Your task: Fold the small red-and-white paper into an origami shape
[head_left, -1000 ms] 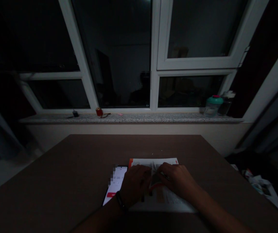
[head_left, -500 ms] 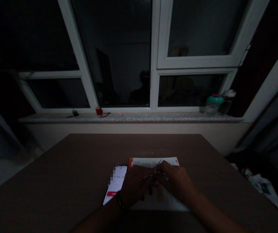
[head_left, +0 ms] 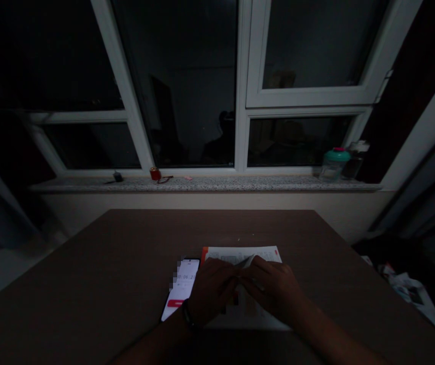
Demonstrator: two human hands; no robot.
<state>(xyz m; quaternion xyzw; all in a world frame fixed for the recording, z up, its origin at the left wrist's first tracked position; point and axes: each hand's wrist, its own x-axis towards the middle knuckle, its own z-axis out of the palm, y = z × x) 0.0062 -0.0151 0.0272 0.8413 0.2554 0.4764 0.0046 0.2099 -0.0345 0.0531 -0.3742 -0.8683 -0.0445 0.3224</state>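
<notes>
Both hands meet over a printed booklet (head_left: 255,320) with an orange corner, which lies on the table. Between them is a small, pale folded piece of paper (head_left: 247,262), its pointed end showing above the fingers. My left hand (head_left: 213,286), with a dark band at the wrist, is closed on the paper's left side. My right hand (head_left: 276,285) pinches it from the right with bent fingers. Much of the paper is hidden by the fingers, and the light is dim. A lit phone (head_left: 181,291) showing a running timer lies just left of my left hand.
The dark brown table (head_left: 126,263) reaches toward a granite window sill (head_left: 217,183). On the sill stand a red object (head_left: 155,174), a small dark bottle (head_left: 117,176) and a teal-lidded jar (head_left: 333,165). Crumpled white material (head_left: 407,289) lies beyond the table's right edge.
The paper's pointed end has turned to show a broader pale face, and the fingers have shifted slightly around it. The phone's timer has advanced.
</notes>
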